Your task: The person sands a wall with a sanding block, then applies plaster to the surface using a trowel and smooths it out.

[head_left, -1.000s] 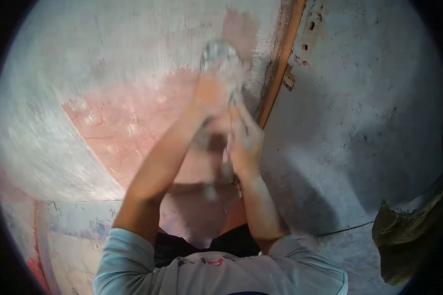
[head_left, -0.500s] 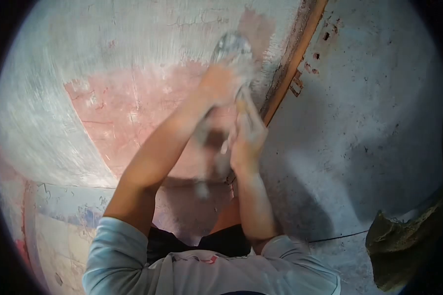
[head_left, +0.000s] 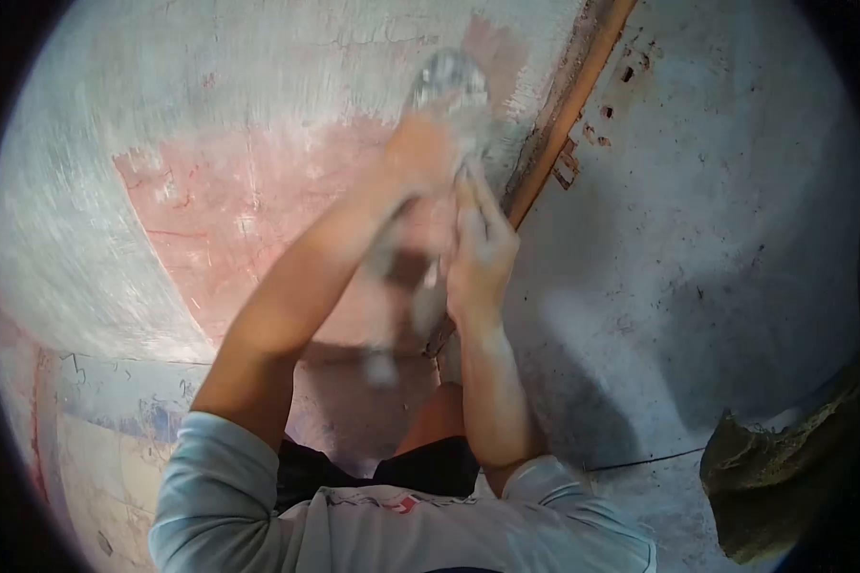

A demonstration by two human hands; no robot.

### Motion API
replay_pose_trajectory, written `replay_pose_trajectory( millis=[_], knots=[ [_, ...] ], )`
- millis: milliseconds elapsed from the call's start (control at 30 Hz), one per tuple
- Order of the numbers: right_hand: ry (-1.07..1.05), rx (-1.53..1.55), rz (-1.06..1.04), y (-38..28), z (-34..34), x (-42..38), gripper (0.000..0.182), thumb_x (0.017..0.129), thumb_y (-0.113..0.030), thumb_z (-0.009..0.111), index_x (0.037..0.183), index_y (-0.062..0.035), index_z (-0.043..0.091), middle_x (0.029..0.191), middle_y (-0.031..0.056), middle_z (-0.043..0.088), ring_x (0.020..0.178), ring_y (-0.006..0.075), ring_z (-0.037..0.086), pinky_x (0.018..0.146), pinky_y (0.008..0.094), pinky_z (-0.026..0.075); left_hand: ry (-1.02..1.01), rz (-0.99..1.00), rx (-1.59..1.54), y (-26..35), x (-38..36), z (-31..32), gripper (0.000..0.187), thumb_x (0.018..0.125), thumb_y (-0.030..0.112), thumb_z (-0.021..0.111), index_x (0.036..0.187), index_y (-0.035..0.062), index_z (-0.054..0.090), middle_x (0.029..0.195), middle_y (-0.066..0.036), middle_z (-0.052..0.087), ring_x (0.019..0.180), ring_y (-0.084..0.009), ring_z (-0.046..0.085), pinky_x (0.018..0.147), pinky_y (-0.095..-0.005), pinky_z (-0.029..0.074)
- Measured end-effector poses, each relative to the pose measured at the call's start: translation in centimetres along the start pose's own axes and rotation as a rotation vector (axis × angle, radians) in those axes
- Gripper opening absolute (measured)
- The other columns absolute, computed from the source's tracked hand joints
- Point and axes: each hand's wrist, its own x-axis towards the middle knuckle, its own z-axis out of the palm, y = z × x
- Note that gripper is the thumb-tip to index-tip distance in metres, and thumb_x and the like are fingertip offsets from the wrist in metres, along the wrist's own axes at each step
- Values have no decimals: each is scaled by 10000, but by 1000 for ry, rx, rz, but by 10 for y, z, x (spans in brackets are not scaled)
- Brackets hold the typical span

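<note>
A dusty grey tool with a rounded head (head_left: 452, 78) is against the scraped wall surface, its outline smeared by motion, so its exact kind cannot be told. My left hand (head_left: 422, 151) is closed over the tool just below its head; dust and blur hide the fingertips. Lower and to the right, my right hand (head_left: 483, 246) grips the rear of the tool, fingers together and pointing up along it. A blurred dark and pale part hangs below the hands. Under the tool lies a bare reddish patch (head_left: 229, 224) amid whitish coating.
An orange-brown edge strip (head_left: 554, 143) runs diagonally right of the hands. Beyond it stands a grey panel (head_left: 698, 220) with small rusty holes. A dark olive cloth-like piece (head_left: 769, 487) is at lower right. A thin dark line (head_left: 650, 462) crosses the surface near it.
The view has shifted slightly, so the patch and edge strip sit a little farther left. Both hands stay on the tool, and its head appears slightly higher in view.
</note>
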Motion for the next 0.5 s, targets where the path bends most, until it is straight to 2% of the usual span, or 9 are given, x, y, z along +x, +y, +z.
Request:
replay_pose_trajectory(
  millis=[33,100,167,233,267,367,400,467,500],
  knots=[
    [-41,99,-82,-3,2,13,469,1151,-216,563,1582,-33,566,676,-67,396,479,43,322,392,268,378,9,5,-11,-10,18,-8,564,898,301,692,1444,161,703,1618,-36,594,1502,-204,540,1340,-492,293],
    [-44,83,-96,-6,-2,16,471,1150,-206,557,1587,-29,558,681,-67,399,486,41,327,401,266,379,-3,11,-9,-13,33,-22,587,900,297,696,1467,147,681,1634,-27,578,1510,-193,532,1342,-504,284],
    [-39,25,-54,-3,-4,5,476,1150,-173,526,1608,-44,538,680,-72,402,505,38,359,428,254,397,-17,-5,-12,-2,7,-1,585,906,314,692,1466,146,682,1639,-21,573,1514,-194,527,1341,-505,285],
    [5,-93,-2,36,-14,-26,486,1141,-149,505,1620,-78,536,679,-73,407,515,42,384,438,256,410,-86,5,23,23,-30,9,588,915,360,681,1465,151,686,1632,-23,580,1528,-210,512,1338,-498,286],
    [2,-59,83,37,-13,-47,499,1129,-139,502,1625,-107,540,677,-67,429,513,46,397,440,258,414,-82,3,30,38,-47,9,588,915,360,681,1465,151,686,1632,-23,580,1528,-210,512,1338,-498,286],
    [10,-17,47,66,-19,-54,500,1125,-130,501,1623,-108,545,678,-63,435,513,46,392,442,260,414,-200,-15,-104,44,-61,5,596,911,377,673,1462,148,688,1613,-32,598,1525,-233,514,1333,-489,296],
    [-27,-6,115,26,-10,-50,498,1123,-111,488,1616,-88,548,689,-64,449,519,39,388,444,254,412,-174,-6,-55,33,-46,3,604,899,361,684,1465,150,684,1612,-32,597,1523,-225,515,1337,-486,289],
    [-36,-21,-33,0,-2,-15,494,1118,-103,490,1605,-50,548,702,-69,455,520,32,371,441,246,389,-42,57,25,-1,-13,3,635,864,300,713,1481,156,670,1613,-41,594,1519,-211,516,1347,-481,272],
    [-33,51,-27,-19,5,0,486,1122,-116,509,1597,-19,544,711,-70,471,532,25,367,438,238,355,-49,61,23,-9,5,-6,635,864,300,713,1481,156,670,1613,-41,594,1519,-211,516,1347,-481,272]
  ],
)
